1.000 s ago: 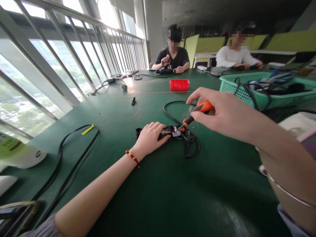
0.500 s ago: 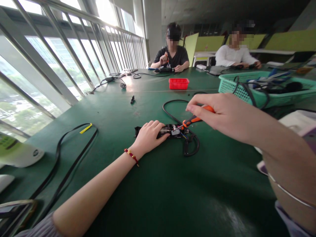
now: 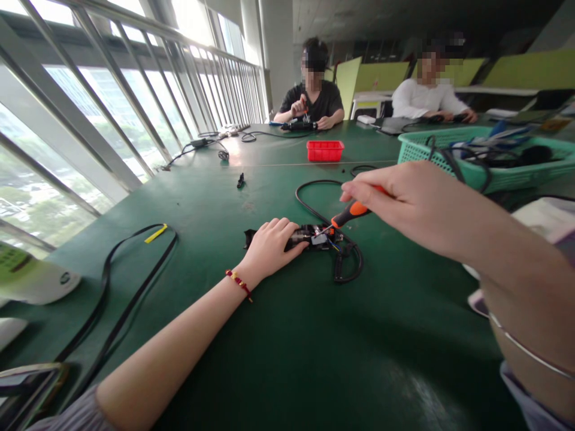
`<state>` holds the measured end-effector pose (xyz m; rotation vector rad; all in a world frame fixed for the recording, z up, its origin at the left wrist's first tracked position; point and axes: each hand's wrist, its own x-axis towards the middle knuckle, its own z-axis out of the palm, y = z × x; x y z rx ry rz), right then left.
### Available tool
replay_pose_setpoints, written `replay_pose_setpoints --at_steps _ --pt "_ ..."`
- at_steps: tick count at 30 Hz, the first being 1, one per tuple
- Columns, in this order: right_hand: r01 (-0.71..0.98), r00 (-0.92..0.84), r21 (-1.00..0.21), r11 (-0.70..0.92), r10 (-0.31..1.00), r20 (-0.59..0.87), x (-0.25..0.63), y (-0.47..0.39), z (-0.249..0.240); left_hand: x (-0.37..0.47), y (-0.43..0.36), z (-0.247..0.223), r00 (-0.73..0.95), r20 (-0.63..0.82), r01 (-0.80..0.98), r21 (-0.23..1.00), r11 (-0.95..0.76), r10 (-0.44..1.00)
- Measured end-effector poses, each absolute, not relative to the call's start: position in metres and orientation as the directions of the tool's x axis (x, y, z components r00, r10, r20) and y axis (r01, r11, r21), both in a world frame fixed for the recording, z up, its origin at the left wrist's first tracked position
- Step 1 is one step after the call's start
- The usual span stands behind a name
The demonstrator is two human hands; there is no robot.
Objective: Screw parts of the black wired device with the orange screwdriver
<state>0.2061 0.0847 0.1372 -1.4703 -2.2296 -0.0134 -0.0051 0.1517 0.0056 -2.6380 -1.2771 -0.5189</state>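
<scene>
A black device (image 3: 320, 237) with exposed inner parts and small coloured wires lies on the green table (image 3: 287, 335). My left hand (image 3: 272, 245) is wrapped over its left part and holds it against the tabletop. Above and to the right, my right hand (image 3: 395, 206) grips the handle of an orange and black screwdriver (image 3: 353, 211). The shaft slants down to the left, its tip at the device's open section near a pale grey piece. A black cable (image 3: 360, 263) curls beside the device's right end.
Beyond the device sit a small black part (image 3: 241, 180) and a red tray (image 3: 325, 151). A green basket (image 3: 489, 161) of cables stands at the right. A black strap (image 3: 130, 302) loops at the left. Two people sit across the table, one in black (image 3: 330, 102), one in white (image 3: 411, 100).
My right hand has risen slightly and its hold on the screwdriver has shifted, with the handle turned and tilted more steeply. My left hand and the device stay where they were.
</scene>
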Motion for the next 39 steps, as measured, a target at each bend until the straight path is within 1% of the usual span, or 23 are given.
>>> replay_pose_setpoints --at_steps 3,5,8,14,16,20,27,33,36,39 --pt "0.895 -0.322 -0.185 0.407 0.874 0.364 0.21 0.083 0.138 -0.005 0.152 0.006 0.576 0.376 0.783 0.004 -0.622 0.726" --pt "0.895 -0.33 -0.165 0.414 0.864 0.38 0.215 0.082 0.138 -0.005 0.153 0.007 0.575 0.371 0.784 0.006 -0.621 0.729" --pt "0.9 -0.326 -0.156 0.408 0.864 0.383 0.218 0.079 0.138 -0.005 0.153 0.007 0.574 0.37 0.784 0.011 -0.621 0.731" --pt "0.939 -0.261 -0.134 0.317 0.91 0.322 0.206 0.075 0.141 -0.004 0.152 0.008 0.575 0.376 0.781 0.011 -0.624 0.727" --pt "0.935 -0.275 -0.123 0.332 0.9 0.338 0.205 0.075 0.141 -0.004 0.152 0.007 0.576 0.374 0.783 0.004 -0.622 0.727" --pt "0.9 -0.344 -0.125 0.419 0.854 0.39 0.21 0.075 0.14 -0.004 0.152 0.006 0.576 0.371 0.785 0.0 -0.62 0.729" --pt "0.945 -0.278 -0.08 0.317 0.907 0.316 0.21 0.077 0.141 -0.005 0.153 0.005 0.576 0.388 0.778 0.01 -0.628 0.72" --pt "0.917 -0.355 -0.045 0.396 0.864 0.357 0.216 0.076 0.138 -0.004 0.152 0.006 0.57 0.377 0.783 0.02 -0.622 0.73" --pt "0.909 -0.384 -0.045 0.414 0.875 0.293 0.219 0.072 0.133 -0.004 0.153 0.006 0.572 0.378 0.78 0.023 -0.625 0.728" --pt "0.891 -0.418 -0.102 0.442 0.888 0.194 0.218 0.07 0.131 -0.004 0.153 0.006 0.572 0.377 0.78 0.025 -0.625 0.728"
